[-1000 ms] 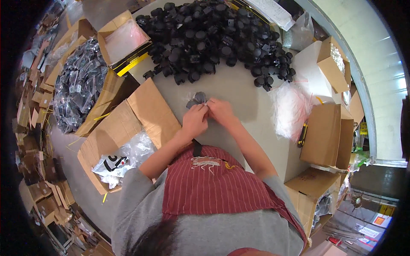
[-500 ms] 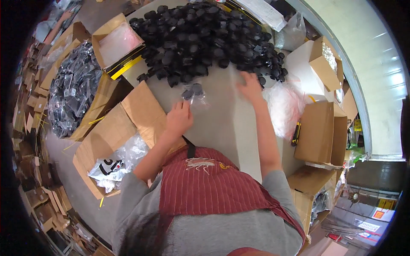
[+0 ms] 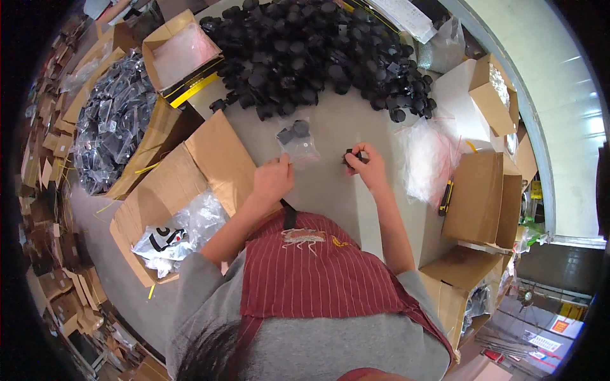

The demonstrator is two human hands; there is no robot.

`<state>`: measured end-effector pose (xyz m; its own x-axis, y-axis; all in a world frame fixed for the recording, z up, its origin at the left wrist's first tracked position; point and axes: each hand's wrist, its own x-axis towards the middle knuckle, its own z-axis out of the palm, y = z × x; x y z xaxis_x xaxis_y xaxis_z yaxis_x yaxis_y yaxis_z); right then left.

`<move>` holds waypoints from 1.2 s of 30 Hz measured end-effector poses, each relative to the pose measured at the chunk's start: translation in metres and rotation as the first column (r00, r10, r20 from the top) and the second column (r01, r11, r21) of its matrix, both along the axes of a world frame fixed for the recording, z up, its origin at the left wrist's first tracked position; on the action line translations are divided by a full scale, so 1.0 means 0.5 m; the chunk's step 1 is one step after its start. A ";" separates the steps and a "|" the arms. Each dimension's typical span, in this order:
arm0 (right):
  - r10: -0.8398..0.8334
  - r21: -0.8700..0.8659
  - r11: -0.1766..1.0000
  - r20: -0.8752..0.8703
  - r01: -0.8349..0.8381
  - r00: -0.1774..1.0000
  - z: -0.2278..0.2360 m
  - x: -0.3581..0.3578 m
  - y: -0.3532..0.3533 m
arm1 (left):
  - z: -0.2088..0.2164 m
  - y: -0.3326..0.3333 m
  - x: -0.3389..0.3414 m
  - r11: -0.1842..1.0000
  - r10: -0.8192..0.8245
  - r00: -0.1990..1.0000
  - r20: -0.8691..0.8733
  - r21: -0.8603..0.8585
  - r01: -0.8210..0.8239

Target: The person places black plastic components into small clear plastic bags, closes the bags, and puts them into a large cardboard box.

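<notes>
My left hand has its fingers closed in a pinch by the near left corner of a small clear zip bag. Whether the bag's edge is between those fingertips I cannot make out. Inside the bag lie a couple of dark rounded pieces. My right hand, raised over the grey table, grips a small black plastic part between thumb and fingers. Beyond both hands spreads a large heap of similar black parts.
At the left are an open carton with plastic wrap and a box full of bagged parts. A box of clear bags stands behind them. To the right lie a pile of clear bags, a yellow-black cutter and cardboard boxes.
My right hand has drawn back from the heap's near edge toward me and now grips a black part. The bag's nearer end, covered before, shows more fully beside my left hand.
</notes>
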<state>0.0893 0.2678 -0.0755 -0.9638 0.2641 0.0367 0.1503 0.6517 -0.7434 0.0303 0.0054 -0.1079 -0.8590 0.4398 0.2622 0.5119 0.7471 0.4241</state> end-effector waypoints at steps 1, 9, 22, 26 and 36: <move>-0.023 -0.555 0.830 0.047 0.046 0.999 0.012 0.007 -0.007 | 0.004 0.001 0.001 1.000 -0.002 1.000 0.027 0.008 0.002; -0.036 -0.965 0.181 0.185 0.189 0.982 -0.007 0.063 -0.037 | 0.015 0.018 0.012 0.992 -0.042 0.991 0.126 0.126 0.026; 0.019 0.001 1.000 0.293 -0.020 0.956 0.018 0.111 -0.087 | 0.002 0.009 0.006 0.999 -0.045 0.992 0.116 0.031 0.042; 0.057 -0.729 0.641 0.357 0.239 0.933 -0.024 0.090 -0.080 | 0.012 0.020 0.012 0.998 -0.043 0.988 0.146 0.059 0.034; 0.223 -0.906 0.307 0.367 0.292 0.903 -0.041 0.010 -0.105 | 0.013 0.024 0.045 0.982 -0.104 0.980 0.171 0.171 0.074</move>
